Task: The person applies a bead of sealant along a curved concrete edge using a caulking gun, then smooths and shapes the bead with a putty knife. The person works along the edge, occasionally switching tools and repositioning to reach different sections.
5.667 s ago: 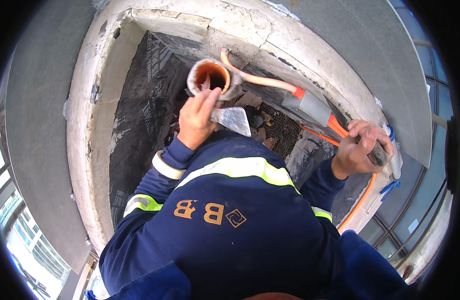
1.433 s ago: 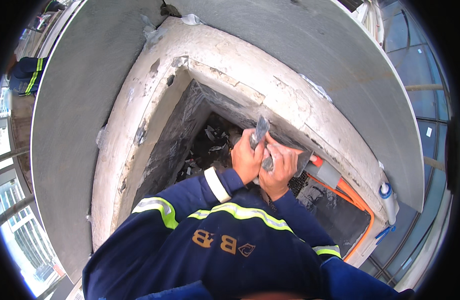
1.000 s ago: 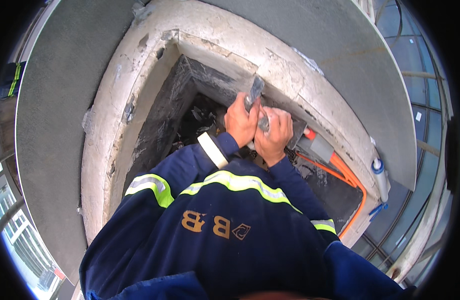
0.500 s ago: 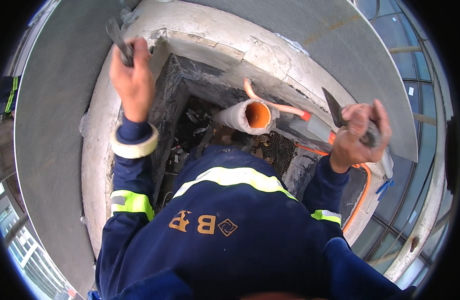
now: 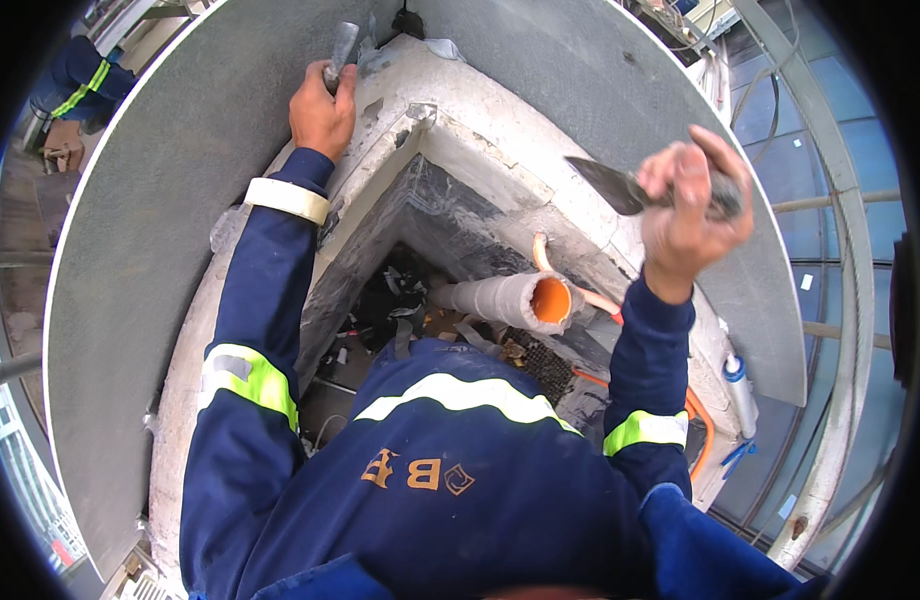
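Note:
My left hand (image 5: 321, 113) grips a short metal tool with a flat grey blade (image 5: 345, 44), held up near the corner where two large grey panels meet. Its exact kind does not show. Around my left wrist sits a cream roll of tape (image 5: 288, 199). My right hand (image 5: 692, 215) is closed around the handle of a trowel (image 5: 605, 187); the dark pointed blade aims left, over the pale ledge (image 5: 500, 130). Below, between my arms, a grey-wrapped pipe (image 5: 495, 302) with an orange inside sticks up out of the pit.
Tall grey panels (image 5: 160, 200) stand along the left and far sides. An orange hose (image 5: 542, 252) runs by the pipe. Debris (image 5: 390, 290) lies in the pit. On the right hang a sealant tube (image 5: 740, 392) and scaffold poles (image 5: 848, 330). A person in navy (image 5: 75, 85) is beyond the left panel.
My view has shifted, bringing the far corner into sight. The left hand has reached farther toward that corner with its tool. The right hand has risen, its trowel turned more level over the ledge.

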`<state>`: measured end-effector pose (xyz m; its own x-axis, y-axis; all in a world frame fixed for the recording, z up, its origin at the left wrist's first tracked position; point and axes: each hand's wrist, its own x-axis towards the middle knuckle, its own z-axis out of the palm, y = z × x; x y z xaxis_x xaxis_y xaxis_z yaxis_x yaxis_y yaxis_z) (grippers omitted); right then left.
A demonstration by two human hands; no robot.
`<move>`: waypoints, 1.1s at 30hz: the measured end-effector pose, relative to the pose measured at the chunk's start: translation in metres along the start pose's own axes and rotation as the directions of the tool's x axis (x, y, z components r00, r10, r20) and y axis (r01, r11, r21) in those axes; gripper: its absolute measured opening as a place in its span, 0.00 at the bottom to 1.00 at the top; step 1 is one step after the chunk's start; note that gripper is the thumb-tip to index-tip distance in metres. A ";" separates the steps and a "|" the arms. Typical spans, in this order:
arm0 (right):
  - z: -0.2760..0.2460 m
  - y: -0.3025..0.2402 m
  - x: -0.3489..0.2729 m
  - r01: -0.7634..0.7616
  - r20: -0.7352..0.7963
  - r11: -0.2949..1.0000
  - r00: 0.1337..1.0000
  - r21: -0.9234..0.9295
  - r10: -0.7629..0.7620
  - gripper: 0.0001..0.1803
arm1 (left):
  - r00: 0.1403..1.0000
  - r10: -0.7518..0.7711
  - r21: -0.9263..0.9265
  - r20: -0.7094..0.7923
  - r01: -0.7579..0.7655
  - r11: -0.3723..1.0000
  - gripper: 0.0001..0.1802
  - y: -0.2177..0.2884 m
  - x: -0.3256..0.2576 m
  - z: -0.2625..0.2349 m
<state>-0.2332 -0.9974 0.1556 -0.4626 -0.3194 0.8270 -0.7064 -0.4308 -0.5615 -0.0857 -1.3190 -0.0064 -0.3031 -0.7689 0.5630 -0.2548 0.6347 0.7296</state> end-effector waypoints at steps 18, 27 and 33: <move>0.184 0.147 -0.053 0.412 0.665 0.892 0.616 0.184 -0.422 0.15 | 0.977 -0.166 -0.283 -0.134 0.123 0.951 0.20 0.002 0.002 0.005; 0.214 0.190 -0.034 0.502 0.750 0.860 0.531 0.096 -0.394 0.18 | 0.962 -0.197 -0.386 -0.191 0.111 0.916 0.17 0.002 0.004 0.001; 0.231 0.200 -0.033 0.457 0.746 0.880 0.540 0.129 -0.390 0.19 | 0.953 -0.200 -0.442 -0.228 0.082 0.893 0.19 0.002 0.001 -0.001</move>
<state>-0.2356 -1.2680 0.0098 0.4249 -0.6340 0.6462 -0.7641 -0.6339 -0.1194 -0.0855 -1.3184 -0.0038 -0.0280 -0.8775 0.4787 0.1530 0.4695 0.8696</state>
